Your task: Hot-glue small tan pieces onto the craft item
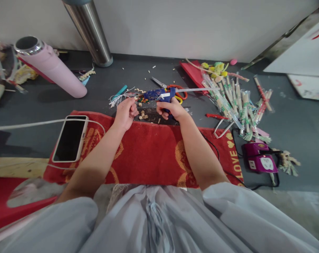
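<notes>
Left of the glue gun (159,95), your phone (70,138) lies on the red towel (146,154); your left hand (125,113) pinches a small beaded piece (138,99) at its nozzle; your right hand (172,108) grips the gun's handle; wrapped chopsticks (235,102) lie to its right.

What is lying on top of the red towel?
On the red towel lies a phone with a white cable; both forearms rest across it. Whatever is beneath the phone and arms is covered.

Phone (70,138) on towel (148,154), left
</notes>
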The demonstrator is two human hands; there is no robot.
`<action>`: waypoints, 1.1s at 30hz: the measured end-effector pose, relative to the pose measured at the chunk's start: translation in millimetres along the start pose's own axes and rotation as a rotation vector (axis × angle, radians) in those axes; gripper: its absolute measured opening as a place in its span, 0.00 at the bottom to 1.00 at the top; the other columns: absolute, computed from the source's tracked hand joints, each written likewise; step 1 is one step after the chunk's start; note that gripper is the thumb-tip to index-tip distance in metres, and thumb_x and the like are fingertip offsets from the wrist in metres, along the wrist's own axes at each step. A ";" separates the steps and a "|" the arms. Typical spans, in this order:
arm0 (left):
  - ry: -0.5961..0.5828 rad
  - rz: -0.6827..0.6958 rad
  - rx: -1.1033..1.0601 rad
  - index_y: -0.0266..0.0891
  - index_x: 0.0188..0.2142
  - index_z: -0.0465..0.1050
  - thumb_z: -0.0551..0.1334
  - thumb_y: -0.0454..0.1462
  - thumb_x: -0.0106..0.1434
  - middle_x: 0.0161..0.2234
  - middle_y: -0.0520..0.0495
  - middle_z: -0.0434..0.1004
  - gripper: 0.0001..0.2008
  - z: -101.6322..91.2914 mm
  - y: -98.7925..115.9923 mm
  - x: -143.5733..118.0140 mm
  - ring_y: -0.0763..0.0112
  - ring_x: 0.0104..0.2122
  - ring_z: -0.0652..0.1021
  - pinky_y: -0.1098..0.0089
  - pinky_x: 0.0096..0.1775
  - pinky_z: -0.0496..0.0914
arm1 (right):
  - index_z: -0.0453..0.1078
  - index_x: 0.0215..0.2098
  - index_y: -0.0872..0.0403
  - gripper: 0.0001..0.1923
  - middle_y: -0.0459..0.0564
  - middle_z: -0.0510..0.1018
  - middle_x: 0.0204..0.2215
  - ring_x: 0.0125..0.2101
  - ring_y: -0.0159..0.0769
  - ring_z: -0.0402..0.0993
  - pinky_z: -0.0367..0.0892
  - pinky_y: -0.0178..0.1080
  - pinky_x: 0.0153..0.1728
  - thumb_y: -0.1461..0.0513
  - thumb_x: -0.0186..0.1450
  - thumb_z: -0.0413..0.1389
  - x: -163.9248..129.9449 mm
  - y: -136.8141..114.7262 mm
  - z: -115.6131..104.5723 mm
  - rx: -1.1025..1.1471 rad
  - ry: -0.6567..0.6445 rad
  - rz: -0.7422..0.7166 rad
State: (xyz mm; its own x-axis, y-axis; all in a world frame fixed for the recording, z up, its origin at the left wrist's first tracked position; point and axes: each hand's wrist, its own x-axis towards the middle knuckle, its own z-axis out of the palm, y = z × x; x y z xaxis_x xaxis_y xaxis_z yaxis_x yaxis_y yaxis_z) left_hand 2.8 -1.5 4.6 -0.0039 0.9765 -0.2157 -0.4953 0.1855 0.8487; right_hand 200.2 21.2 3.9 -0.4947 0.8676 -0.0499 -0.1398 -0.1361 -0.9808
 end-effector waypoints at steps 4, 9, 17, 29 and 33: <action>0.009 -0.008 -0.005 0.39 0.25 0.66 0.65 0.37 0.57 0.14 0.60 0.55 0.09 1.2 1.0 -1.0 0.84 0.13 0.57 0.76 0.18 0.54 | 0.62 0.22 0.55 0.13 0.42 0.71 0.15 0.10 0.20 0.56 0.58 0.28 0.09 0.58 0.57 0.60 -0.3 -1.0 1.4 -0.008 -0.008 0.005; 0.025 -0.017 0.010 0.40 0.25 0.66 0.64 0.36 0.58 0.15 0.60 0.54 0.09 2.6 2.4 -1.8 0.84 0.13 0.57 0.77 0.18 0.55 | 0.60 0.23 0.54 0.14 0.42 0.71 0.15 0.11 0.20 0.55 0.58 0.27 0.09 0.57 0.57 0.60 -0.5 0.1 0.2 -0.027 -0.009 0.009; 0.020 -0.006 0.006 0.40 0.24 0.66 0.64 0.36 0.58 0.14 0.60 0.55 0.09 2.3 1.5 -1.1 0.84 0.13 0.56 0.76 0.18 0.54 | 0.60 0.23 0.54 0.13 0.41 0.70 0.14 0.10 0.21 0.55 0.58 0.28 0.09 0.59 0.57 0.60 -0.7 -0.2 -0.9 -0.018 -0.004 0.009; 0.002 -0.007 -0.010 0.40 0.23 0.63 0.63 0.35 0.58 0.14 0.60 0.54 0.10 2.8 2.2 -1.6 0.83 0.13 0.56 0.76 0.18 0.53 | 0.59 0.22 0.53 0.14 0.40 0.67 0.13 0.10 0.21 0.55 0.58 0.29 0.09 0.59 0.57 0.60 -2.2 -3.9 -0.2 -0.032 -0.013 0.014; 0.020 -0.017 0.011 0.40 0.23 0.63 0.64 0.36 0.58 0.14 0.60 0.54 0.10 3.2 2.5 -1.7 0.83 0.13 0.56 0.76 0.18 0.54 | 0.58 0.22 0.52 0.14 0.39 0.67 0.13 0.10 0.21 0.54 0.58 0.28 0.09 0.58 0.56 0.60 -2.8 -5.0 0.4 -0.038 -0.007 0.019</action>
State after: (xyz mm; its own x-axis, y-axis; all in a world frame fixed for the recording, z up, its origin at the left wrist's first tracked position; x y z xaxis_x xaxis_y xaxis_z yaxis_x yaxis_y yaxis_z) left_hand 4.3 -2.4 8.7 -0.0128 0.9709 -0.2392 -0.4859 0.2030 0.8501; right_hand 201.8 19.3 9.1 -0.5028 0.8617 -0.0676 -0.0977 -0.1344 -0.9861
